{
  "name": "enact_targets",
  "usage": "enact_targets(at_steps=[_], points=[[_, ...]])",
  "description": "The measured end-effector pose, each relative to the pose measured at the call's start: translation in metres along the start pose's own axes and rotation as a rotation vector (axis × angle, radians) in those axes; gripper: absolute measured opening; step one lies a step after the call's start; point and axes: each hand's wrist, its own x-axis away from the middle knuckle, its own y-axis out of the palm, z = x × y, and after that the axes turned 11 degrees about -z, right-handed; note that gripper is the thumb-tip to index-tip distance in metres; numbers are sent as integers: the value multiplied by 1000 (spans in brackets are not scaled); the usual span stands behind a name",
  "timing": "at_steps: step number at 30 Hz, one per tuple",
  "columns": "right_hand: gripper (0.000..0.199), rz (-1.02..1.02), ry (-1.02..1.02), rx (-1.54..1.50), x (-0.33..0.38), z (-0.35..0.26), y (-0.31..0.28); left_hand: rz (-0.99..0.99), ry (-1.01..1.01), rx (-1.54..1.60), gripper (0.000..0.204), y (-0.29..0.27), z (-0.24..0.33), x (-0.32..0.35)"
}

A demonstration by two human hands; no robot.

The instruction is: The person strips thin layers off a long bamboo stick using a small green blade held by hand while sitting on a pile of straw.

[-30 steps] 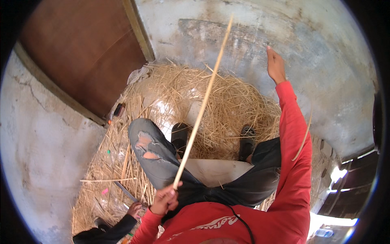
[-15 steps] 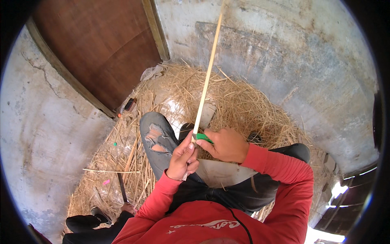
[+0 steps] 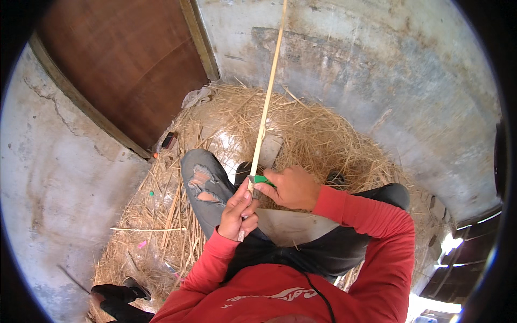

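The person's left hand (image 3: 237,215) was closed round the near end of a long pale stick (image 3: 267,102), a short stub of which showed just below the fingers, while the rest ran up and away from the hand, in front of the straw (image 3: 323,134) and the wall (image 3: 344,70). Just beyond the left fingertips, the right hand (image 3: 293,187) gripped a green-handled knife (image 3: 264,182), its small grey blade lying against the stick and very near the left thumb. The step in hand looked like paring or scraping the stick; a small raised bit on it, farther out from both hands, could have been a lifted sliver, though it was too small to tell. A further stroke seemed to call for a firm left grip, a shallow, steady blade angle, and a left thumb kept out of the edge's path, since a slip there could nick it. The free length, unsupported beyond the left hand, was likely to flex under pressure. Below the right hand, between the person's legs, lay a pale sheet (image 3: 291,226); off to the left of the left hand, another person's dark-clothed leg (image 3: 121,307) showed.
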Motion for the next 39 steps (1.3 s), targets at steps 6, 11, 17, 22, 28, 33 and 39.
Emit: enact_targets(at_steps=[6,11,17,22,28,33,39], points=[[53,30,105,151,-23,50,-27,27,-95,-34,54,-10,-3,25],[54,178,297,80,-40,92,-40,30,-161,-37,54,-15,-3,43],[65,274,577,66,-30,176,-105,6,-315,10,54,-32,-23,101],[65,282,681,66,-41,196,-92,89,-328,-27,52,-43,-14,113],[52,716,991,356,111,402,-172,47,-528,-123,50,-111,-21,212],[71,762,918,70,76,329,-176,154,-304,-94,51,-92,-37,212],[67,554,585,-105,14,209,-147,115,25,-191,52,-51,-18,99]])
